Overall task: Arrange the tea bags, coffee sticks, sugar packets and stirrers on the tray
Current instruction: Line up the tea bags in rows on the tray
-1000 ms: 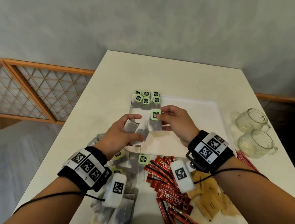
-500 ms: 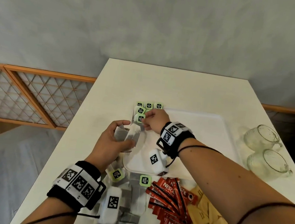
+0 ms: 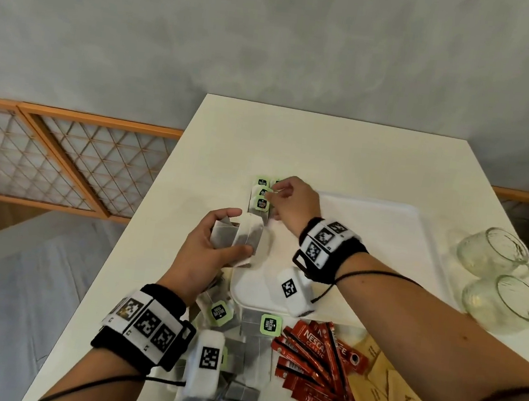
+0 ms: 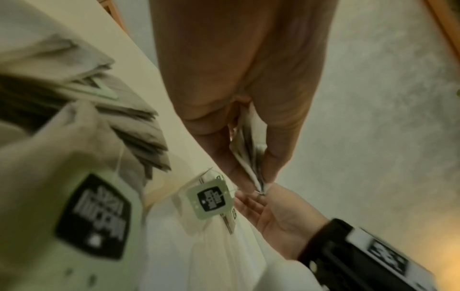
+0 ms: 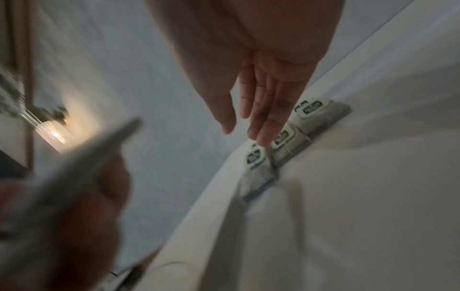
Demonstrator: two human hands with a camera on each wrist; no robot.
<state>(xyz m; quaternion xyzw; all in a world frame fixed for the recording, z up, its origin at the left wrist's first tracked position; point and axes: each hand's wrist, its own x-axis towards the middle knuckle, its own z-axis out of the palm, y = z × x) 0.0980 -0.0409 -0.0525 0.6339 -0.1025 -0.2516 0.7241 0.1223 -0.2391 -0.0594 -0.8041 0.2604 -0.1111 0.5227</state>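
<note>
A white tray (image 3: 381, 233) lies in the middle of the table. A row of tea bags (image 3: 260, 200) with green tags lines its far left corner. My right hand (image 3: 284, 199) hovers over that row, fingers straight, fingertips (image 5: 263, 137) touching a green tag and holding nothing. My left hand (image 3: 219, 238) grips a small stack of grey tea bags (image 3: 245, 237) beside the tray's left edge; the left wrist view shows them pinched (image 4: 251, 157) between thumb and fingers. Loose tea bags (image 3: 239, 355), red coffee sticks (image 3: 320, 365) and brown sugar packets (image 3: 380, 385) lie near me.
Two glass cups (image 3: 498, 279) lie on their sides right of the tray. The table's left edge (image 3: 125, 250) runs close by my left hand, with a wooden lattice fence (image 3: 63, 157) beyond. Most of the tray's surface is bare.
My right hand carried a green-tagged tea bag from the middle to the tray's far left corner, set it in the row and let go. The left hand kept its stack.
</note>
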